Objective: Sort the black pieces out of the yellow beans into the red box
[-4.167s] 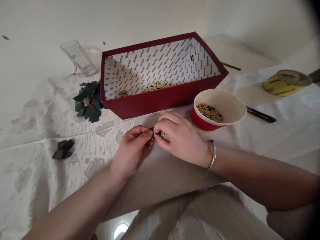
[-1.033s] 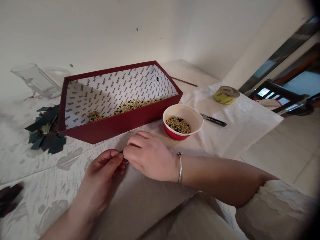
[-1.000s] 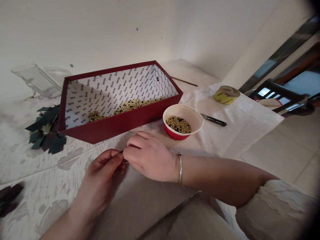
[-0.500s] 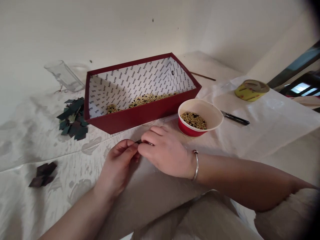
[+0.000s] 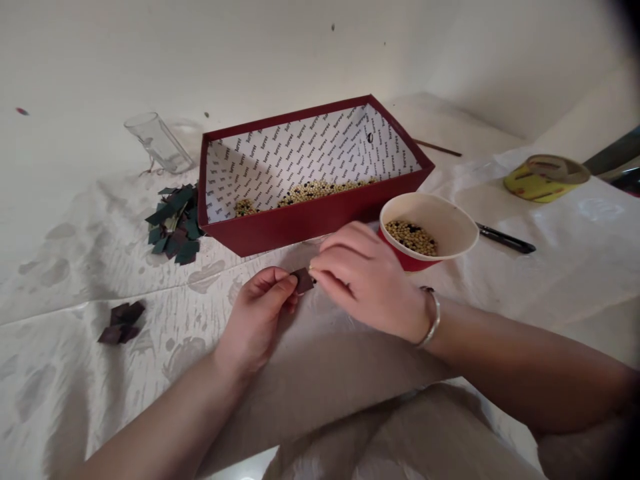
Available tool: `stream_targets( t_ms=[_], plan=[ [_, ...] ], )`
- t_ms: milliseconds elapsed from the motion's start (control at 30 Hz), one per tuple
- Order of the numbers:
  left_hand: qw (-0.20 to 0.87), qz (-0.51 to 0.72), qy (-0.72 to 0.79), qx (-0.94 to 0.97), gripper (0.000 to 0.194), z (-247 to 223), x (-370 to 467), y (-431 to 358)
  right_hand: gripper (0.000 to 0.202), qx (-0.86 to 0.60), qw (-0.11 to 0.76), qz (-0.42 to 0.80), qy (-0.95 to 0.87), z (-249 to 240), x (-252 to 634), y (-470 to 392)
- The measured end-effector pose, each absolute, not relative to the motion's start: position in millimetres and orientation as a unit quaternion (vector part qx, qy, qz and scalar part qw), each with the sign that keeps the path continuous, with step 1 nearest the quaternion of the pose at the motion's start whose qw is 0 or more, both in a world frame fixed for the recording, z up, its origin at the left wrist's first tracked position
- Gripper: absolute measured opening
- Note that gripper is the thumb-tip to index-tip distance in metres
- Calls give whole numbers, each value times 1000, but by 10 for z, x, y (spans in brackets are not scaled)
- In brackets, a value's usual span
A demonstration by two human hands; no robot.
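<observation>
My left hand pinches a small dark brown square piece between thumb and fingers. Close to its right edge, my right hand has thumb and forefinger pinched on a tiny pale bead. Behind both hands sits a dark red box with a patterned white lining and a layer of yellow and black beads. A red and white tub, just behind my right hand, holds similar beads.
Dark green pieces are heaped left of the box, dark brown ones nearer on the cloth. A clear glass leans behind. At the right lie a black pen-like tool, a yellow tape roll and a thin stick.
My right hand has drawn away from my left, uncovering the dark square piece between them. The whole view has shifted, so the objects appear further right.
</observation>
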State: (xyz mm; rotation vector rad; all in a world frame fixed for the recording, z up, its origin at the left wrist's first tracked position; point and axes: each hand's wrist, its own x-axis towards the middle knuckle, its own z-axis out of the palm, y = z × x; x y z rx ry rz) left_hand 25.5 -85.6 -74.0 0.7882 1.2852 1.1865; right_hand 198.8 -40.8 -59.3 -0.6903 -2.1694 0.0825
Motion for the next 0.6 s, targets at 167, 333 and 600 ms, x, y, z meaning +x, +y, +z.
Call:
stream_targets(
  t_ms=[167, 333, 600],
  plan=[
    [571, 510, 553, 328, 19, -775, 240, -845, 14, -323, 578, -44, -748, -361, 2257, -355],
    [575, 508, 554, 323, 19, -774, 232, -836, 15, -417, 664, -135, -607, -305, 2528, -131],
    [573, 505, 563, 314, 19, -772, 215, -821, 28, -440, 672, -124, -583, -262, 2603, -140]
  ],
)
